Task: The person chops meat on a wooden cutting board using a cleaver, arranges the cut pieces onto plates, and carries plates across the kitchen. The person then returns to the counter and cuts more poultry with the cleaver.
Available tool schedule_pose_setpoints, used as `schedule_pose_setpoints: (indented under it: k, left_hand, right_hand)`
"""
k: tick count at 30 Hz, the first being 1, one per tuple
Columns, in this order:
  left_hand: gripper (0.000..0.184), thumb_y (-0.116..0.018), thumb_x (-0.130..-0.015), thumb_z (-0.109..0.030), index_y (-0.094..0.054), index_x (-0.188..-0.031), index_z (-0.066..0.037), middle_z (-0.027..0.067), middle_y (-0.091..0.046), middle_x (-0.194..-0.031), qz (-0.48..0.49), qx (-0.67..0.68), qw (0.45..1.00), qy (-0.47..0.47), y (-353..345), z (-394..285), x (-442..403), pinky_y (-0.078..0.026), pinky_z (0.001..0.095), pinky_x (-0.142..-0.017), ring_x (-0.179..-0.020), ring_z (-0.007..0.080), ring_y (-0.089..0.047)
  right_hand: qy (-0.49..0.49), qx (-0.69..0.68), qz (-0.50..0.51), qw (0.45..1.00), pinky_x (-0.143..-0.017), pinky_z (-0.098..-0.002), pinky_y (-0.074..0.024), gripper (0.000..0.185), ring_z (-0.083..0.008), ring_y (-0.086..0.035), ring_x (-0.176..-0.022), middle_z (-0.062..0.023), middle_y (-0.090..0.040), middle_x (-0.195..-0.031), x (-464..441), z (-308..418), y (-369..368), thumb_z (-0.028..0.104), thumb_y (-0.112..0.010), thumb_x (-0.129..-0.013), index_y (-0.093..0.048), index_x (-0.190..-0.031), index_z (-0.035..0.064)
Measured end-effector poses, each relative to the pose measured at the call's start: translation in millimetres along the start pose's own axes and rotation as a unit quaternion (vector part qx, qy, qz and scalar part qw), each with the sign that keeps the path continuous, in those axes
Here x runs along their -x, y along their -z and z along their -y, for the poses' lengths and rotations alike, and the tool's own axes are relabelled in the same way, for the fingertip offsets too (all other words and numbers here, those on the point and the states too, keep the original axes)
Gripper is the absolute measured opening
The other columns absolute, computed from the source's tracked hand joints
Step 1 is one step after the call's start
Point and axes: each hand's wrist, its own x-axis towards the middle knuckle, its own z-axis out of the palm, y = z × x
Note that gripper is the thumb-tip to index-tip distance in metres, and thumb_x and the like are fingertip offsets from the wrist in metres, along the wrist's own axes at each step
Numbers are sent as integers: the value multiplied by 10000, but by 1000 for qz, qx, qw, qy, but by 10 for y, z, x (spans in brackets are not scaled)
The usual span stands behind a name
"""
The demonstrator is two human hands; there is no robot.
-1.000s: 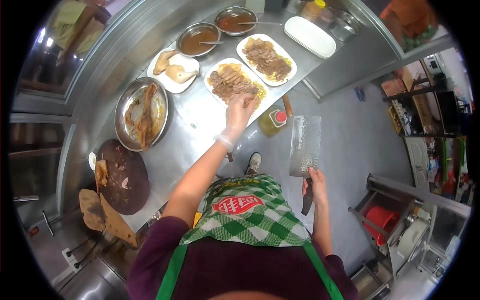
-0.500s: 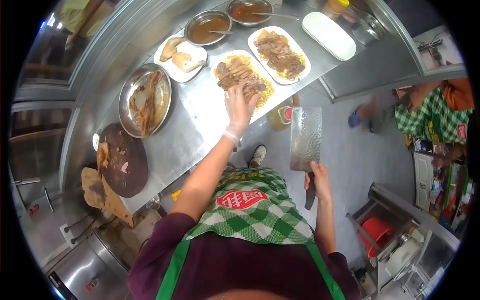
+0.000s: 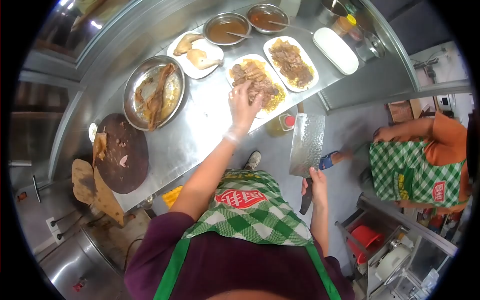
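My left hand (image 3: 243, 112), in a clear plastic glove, rests its fingertips on sliced brown meat (image 3: 265, 90). Thumb and fingers are apart. The meat lies over yellow food on an oblong white plate (image 3: 253, 57) near the counter's front edge. My right hand (image 3: 317, 187) is closed around a cleaver (image 3: 307, 145), gripping where the dark handle meets the blade. The broad, hammered blade points away from me, off the counter and above the floor. Beside the first plate sits a second plate of meat (image 3: 291, 59).
On the steel counter stand a metal dish (image 3: 173, 95) with a long cooked piece, a round chopping block (image 3: 131, 167), poultry legs (image 3: 202, 59) on a plate, sauce bowls (image 3: 226, 31) with spoons, and stacked white plates (image 3: 336, 51). A person in a checked apron (image 3: 395, 172) stands at right.
The view has shifted slightly. My left hand stays on the meat with its fingers more bent, and my right hand keeps the cleaver. The other person at right has come closer.
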Motion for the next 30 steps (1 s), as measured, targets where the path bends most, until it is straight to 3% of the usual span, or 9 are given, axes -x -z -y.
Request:
schedule_pose_setpoints:
  k: [5, 11, 12, 18, 21, 24, 26, 27, 30]
  left_hand:
    - [365, -657, -786, -141, -544, -1122, -53, 129, -559, -1033, -72, -57, 995, -47, 1372, 813, 157, -392, 405, -862, -977, 300, -506]
    - [350, -672, -773, -157, -561, -1077, -23, 133, -560, -1042, -165, -314, 931, 85, 3597, 1690, 957, -396, 403, -870, -994, 304, -502]
    - [396, -698, -751, -177, -560, -1084, -14, 134, -559, -1058, -163, -274, 928, 191, 3795, 1733, 1054, -404, 406, -869, -997, 307, -498]
    - [442, -736, -705, -175, -592, -1100, -39, 118, -576, -1030, -31, -258, 960, 108, 4261, 2278, 1310, -436, 395, -842, -972, 332, -506]
    - [272, -692, -759, -168, -631, -988, -36, 125, -588, -965, -15, -211, 969, 131, 4391, 2563, 1237, -459, 363, -769, -909, 306, -541]
    - [186, -652, -825, -210, -639, -895, -38, 126, -605, -835, 14, -161, 969, 189, 4384, 2500, 1206, -468, 360, -699, -761, 289, -591]
    - [153, -628, -853, -187, -630, -908, -44, 105, -646, -802, 64, -83, 943, 317, 4343, 2448, 1109, -476, 313, -696, -731, 194, -614]
    - [136, -629, -850, -162, -624, -907, -39, 67, -640, -768, 83, -82, 951, 286, 4327, 2603, 1118, -472, 290, -690, -713, 141, -588]
    - [259, -635, -867, -281, -616, -773, -41, -27, -524, -661, 116, 102, 902, 402, 4225, 2507, 1090, -378, 210, -600, -621, 61, -467]
  right_hand:
    - [-12, 30, -21, 999, -322, -274, -360, 299, -159, -446, -347, -42, -444, -501, 68, -48, -311, 361, -516, -910, -481, -842, 73]
    - [9, 59, 46, 997, -307, -278, -355, 308, -177, -414, -323, -63, -432, -485, 471, 154, -1045, 355, -495, -921, -477, -899, 48]
    - [-3, 67, 51, 996, -308, -278, -356, 307, -179, -416, -323, -63, -432, -483, 517, 224, -1150, 355, -498, -919, -475, -893, 50]
    - [-7, 90, 76, 993, -309, -284, -367, 298, -180, -426, -325, -61, -437, -482, 545, 2, -1701, 351, -516, -914, -466, -868, 61]
    - [-10, 66, 39, 997, -312, -287, -373, 297, -178, -428, -326, -62, -439, -482, 593, -120, -1956, 351, -515, -913, -465, -867, 61]
    - [-24, 99, 44, 994, -320, -271, -368, 268, -169, -429, -328, -53, -449, -495, 517, -208, -1815, 346, -518, -906, -466, -851, 89]
    - [-52, 75, 24, 996, -352, -267, -363, 261, -156, -457, -358, -33, -462, -496, 553, -210, -1848, 322, -521, -915, -481, -805, 89]
    - [-54, 43, 25, 997, -345, -279, -376, 239, -164, -446, -347, -39, -462, -502, 529, -277, -1802, 326, -529, -905, -486, -841, 100]
    - [-9, 4, 36, 999, -354, -278, -391, 274, -161, -452, -347, -46, -469, -510, 624, -335, -1624, 313, -489, -933, -497, -833, 59]
